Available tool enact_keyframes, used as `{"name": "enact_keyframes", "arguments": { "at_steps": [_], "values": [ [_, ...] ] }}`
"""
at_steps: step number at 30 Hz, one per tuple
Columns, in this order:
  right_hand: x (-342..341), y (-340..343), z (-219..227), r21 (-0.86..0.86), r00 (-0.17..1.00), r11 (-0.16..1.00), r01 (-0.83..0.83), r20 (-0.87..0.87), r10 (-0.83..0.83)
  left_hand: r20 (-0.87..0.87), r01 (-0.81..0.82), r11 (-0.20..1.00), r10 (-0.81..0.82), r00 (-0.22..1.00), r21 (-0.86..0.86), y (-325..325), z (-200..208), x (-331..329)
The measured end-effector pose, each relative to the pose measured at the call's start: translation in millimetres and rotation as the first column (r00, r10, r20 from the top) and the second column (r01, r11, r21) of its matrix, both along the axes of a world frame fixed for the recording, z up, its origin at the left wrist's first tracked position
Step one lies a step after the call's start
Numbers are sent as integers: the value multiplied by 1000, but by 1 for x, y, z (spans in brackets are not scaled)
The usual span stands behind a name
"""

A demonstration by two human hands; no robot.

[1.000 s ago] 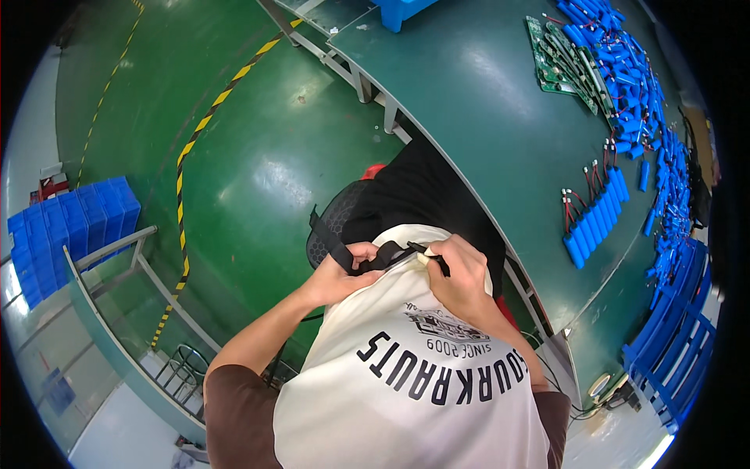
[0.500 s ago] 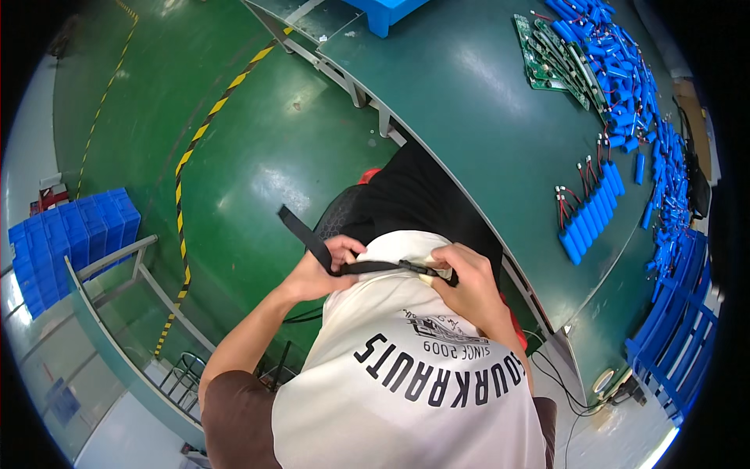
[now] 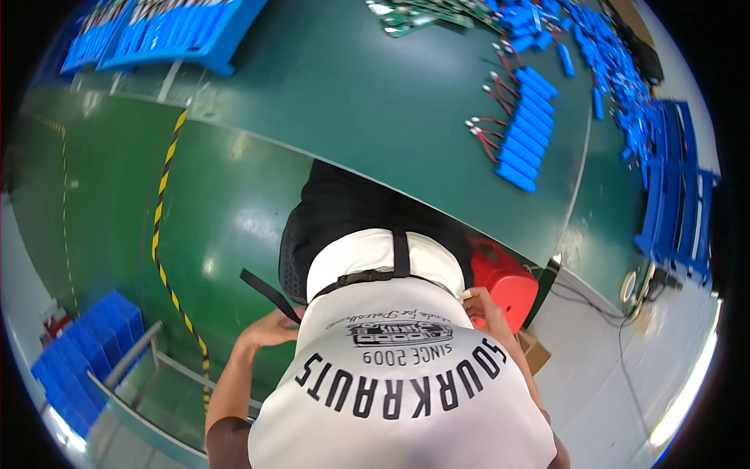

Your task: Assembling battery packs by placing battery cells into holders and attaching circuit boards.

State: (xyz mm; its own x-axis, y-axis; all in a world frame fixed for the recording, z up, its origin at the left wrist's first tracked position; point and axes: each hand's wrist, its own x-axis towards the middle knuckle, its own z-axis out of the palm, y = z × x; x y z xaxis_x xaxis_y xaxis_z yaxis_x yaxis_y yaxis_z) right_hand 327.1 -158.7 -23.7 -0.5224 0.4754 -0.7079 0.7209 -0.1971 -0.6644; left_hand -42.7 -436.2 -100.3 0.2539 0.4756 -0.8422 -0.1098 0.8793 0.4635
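Note:
A black strap belt [image 3: 375, 275] with a plastic buckle runs round my waist over the white shirt [image 3: 383, 313]. Its loose tail [image 3: 266, 291] sticks out to the left. At that tail's base my left hand [image 3: 269, 328] is closed, its fingertips partly hidden by the shirt's side. My right hand [image 3: 486, 309] pinches the belt's right side at my hip, with a pale cover on one fingertip. A short vertical black strap [image 3: 401, 254] crosses the white cloth above the buckle.
The green table [image 3: 351, 125] holds a row of blue wired cylinders [image 3: 527, 129], green circuit boards [image 3: 422, 14], a blue cylinder heap [image 3: 609, 62] and blue trays [image 3: 172, 39]. A red stool [image 3: 504, 281] stands at right, blue crates [image 3: 86, 359] at left.
My hands have moved from the buckle in front out to both sides of my waist. The view has turned toward the table, and the buckle now looks fastened.

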Motion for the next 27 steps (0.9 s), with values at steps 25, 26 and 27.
{"name": "enact_keyframes", "arguments": {
  "at_steps": [25,26,27],
  "values": [
    [-64,32,-13,-361,817,858,365,-318,-481,85,-246,944,233,969,221,63,43,-42],
    [-81,35,-19,-312,819,880,357,-348,-456,123,-302,911,278,953,281,63,42,-39],
    [-98,37,-24,-262,821,899,351,-376,-430,166,-358,871,319,933,336,66,42,-36]
  ]
}}
